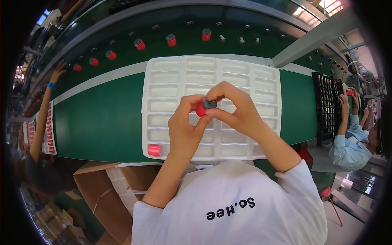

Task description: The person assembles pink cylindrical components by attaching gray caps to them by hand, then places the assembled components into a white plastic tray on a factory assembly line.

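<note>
Between my two hands, over the middle of a white moulded tray, is a small red cylinder with a dark grey top. My left hand is closed, thumb and fingers pinching the red side. With thumb and forefinger my right hand grips it at the grey end. Whether the grey top is fixed to the red body or separate, I cannot tell. Another red cylinder lies on its side in the tray's near left corner pocket.
Beyond the tray, a green conveyor carries spaced red cylinders with grey tops and small metallic parts. An open cardboard box stands below left. A co-worker's arm reaches in at left; another person works by black trays at right.
</note>
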A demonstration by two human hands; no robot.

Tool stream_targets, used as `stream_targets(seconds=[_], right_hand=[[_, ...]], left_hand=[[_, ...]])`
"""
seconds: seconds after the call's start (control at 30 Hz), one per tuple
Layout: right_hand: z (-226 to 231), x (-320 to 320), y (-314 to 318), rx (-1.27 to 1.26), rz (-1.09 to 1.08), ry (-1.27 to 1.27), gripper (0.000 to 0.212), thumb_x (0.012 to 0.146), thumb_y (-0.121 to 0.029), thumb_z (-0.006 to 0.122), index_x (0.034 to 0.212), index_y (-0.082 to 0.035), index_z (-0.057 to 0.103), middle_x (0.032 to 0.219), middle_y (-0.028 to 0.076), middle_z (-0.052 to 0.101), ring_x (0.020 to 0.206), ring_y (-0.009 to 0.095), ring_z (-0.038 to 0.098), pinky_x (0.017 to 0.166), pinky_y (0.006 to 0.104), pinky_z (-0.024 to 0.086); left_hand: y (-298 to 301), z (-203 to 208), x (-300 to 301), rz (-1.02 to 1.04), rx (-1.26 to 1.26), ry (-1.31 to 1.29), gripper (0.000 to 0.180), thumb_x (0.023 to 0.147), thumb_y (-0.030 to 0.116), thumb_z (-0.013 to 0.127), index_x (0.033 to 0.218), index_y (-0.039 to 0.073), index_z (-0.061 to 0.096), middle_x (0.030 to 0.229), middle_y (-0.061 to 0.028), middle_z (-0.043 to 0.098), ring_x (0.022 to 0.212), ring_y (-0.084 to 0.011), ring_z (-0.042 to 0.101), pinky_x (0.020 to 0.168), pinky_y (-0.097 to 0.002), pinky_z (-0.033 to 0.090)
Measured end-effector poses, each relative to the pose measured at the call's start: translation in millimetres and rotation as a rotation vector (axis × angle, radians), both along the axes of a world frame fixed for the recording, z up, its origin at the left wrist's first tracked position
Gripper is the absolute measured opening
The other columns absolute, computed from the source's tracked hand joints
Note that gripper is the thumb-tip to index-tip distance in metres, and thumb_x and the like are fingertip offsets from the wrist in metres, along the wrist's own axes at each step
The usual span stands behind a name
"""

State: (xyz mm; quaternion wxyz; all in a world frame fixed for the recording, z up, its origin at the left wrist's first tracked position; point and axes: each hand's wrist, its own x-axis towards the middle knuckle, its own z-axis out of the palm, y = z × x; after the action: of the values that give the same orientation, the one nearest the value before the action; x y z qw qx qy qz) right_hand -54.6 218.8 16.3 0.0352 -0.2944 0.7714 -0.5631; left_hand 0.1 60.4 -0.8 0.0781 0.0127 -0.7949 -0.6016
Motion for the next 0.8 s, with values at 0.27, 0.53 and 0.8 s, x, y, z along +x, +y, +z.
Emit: stream_targets(seconds=[0.27, 0.53, 0.8], right_hand=[[-43, -193, 40, 0.475, -0.469, 0.652, 0.018, 0.081, -0.014, 0.070, 0.088, -0.006, 0.055, 0.087, 0.010, 0.061, 0.075, 0.029, 0.061, 0.068, 0.0345, 0.049], [-59, -227, 6, 0.700, -0.365, 0.866, 0.018, 0.084, -0.021, 0.065, 0.090, -0.007, 0.055, 0.090, 0.010, 0.062, 0.084, 0.035, 0.061, 0.071, 0.0435, 0.049], [-71, -220, 3, 0.959, -0.178, 0.395, 0.022, 0.085, -0.016, 0.063, 0.104, -0.005, 0.060, 0.099, 0.015, 0.063, 0.090, 0.031, 0.061, 0.080, 0.0391, 0.048]], left_hand=[[-83, 0, 41, 0.072, -0.451, -0.081, 0.040, 0.067, 0.007, 0.079, 0.103, 0.005, 0.061, 0.104, -0.0106, 0.059, 0.100, -0.0300, 0.054, 0.082, -0.0364, 0.046], [-120, 5, 89, -0.215, -0.588, -0.317, 0.038, 0.062, -0.005, 0.072, 0.097, 0.006, 0.063, 0.104, -0.0087, 0.053, 0.098, -0.0300, 0.051, 0.080, -0.0377, 0.045], [-131, 1, 74, -0.330, -0.400, -0.225, 0.030, 0.076, -0.004, 0.066, 0.102, 0.004, 0.052, 0.100, -0.0085, 0.053, 0.094, -0.0247, 0.052, 0.078, -0.0356, 0.047]])
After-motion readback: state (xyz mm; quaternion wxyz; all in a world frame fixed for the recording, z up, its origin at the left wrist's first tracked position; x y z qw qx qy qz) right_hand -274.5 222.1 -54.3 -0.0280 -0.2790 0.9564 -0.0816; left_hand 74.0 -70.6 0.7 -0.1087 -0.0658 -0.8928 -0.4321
